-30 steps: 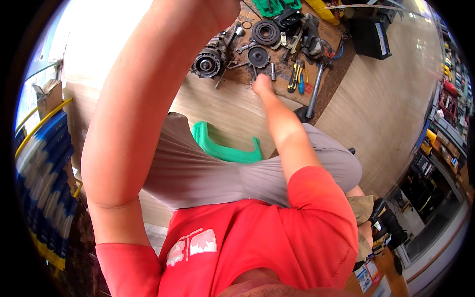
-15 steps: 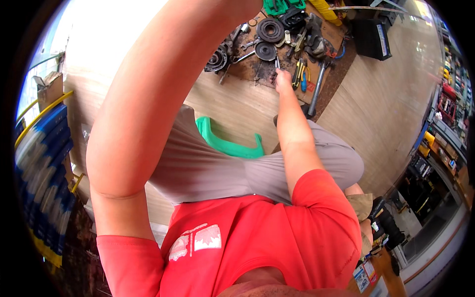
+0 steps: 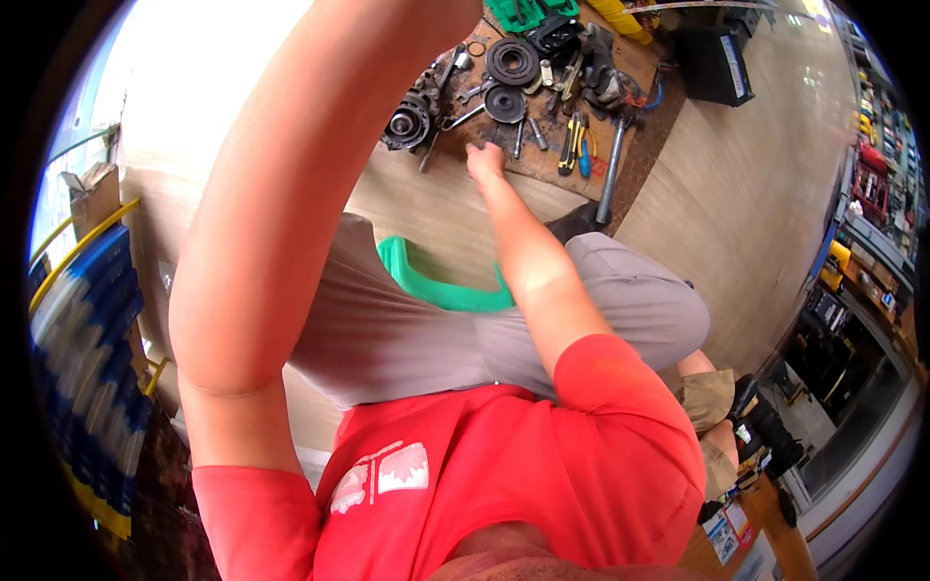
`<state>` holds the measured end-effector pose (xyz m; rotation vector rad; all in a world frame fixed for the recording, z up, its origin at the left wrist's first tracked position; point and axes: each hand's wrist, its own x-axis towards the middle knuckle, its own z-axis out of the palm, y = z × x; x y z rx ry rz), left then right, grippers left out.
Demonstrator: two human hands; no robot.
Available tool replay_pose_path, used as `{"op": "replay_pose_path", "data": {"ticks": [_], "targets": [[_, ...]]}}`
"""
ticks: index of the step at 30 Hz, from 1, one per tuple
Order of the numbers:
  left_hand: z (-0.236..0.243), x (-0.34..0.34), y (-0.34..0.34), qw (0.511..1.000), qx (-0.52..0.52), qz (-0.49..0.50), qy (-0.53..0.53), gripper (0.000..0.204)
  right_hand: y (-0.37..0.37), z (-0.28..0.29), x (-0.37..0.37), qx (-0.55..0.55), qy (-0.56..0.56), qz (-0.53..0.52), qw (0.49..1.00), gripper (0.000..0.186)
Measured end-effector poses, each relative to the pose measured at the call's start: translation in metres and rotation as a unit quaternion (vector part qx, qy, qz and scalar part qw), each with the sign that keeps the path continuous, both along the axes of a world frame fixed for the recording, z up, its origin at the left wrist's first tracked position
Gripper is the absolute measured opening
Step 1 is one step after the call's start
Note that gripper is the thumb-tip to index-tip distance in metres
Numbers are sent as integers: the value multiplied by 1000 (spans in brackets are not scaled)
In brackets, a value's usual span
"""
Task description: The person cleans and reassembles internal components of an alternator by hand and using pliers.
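My right hand is over the near edge of a dirty brown board. Its fingers look curled; anything inside them is too small to make out. Beside it lie two slim silver metal pieces, one a short cylinder. Just beyond are a black pulley and a combination wrench. To the hand's left sits a round greasy machine part with a central shaft. My left arm rises across the view, and its hand is beyond the upper edge.
Right of my hand lie a yellow-black utility knife, blue-handled pliers and a long-handled hammer. A green curved plastic piece is on the floor between my legs. A black box stands far right; blue bins are at left.
My right hand has moved left and slightly nearer, away from the silver pieces, which now lie on the board. My left arm stays raised.
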<state>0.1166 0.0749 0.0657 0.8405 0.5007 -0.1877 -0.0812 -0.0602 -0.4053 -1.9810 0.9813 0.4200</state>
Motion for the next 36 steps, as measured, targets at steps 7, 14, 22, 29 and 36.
{"op": "replay_pose_path", "data": {"ticks": [7, 14, 22, 29, 36], "targets": [[-2, -13, 34, 974, -120, -59, -181, 53, -16, 14, 64, 311, -18, -462, 830, 28], [10, -3, 50, 981, -65, 8, -185, 53, -49, 37, 74, 228, 45, -348, 908, 10], [39, 4, 49, 994, -54, 86, -38, 49, -46, 84, 52, -199, 25, 14, 980, 41], [37, -1, 50, 982, -47, 140, -119, 45, -65, 89, 56, 111, 31, -230, 966, 17], [38, 0, 56, 981, -73, 167, -67, 50, -56, 88, 98, 310, 30, -252, 916, 15]]}}
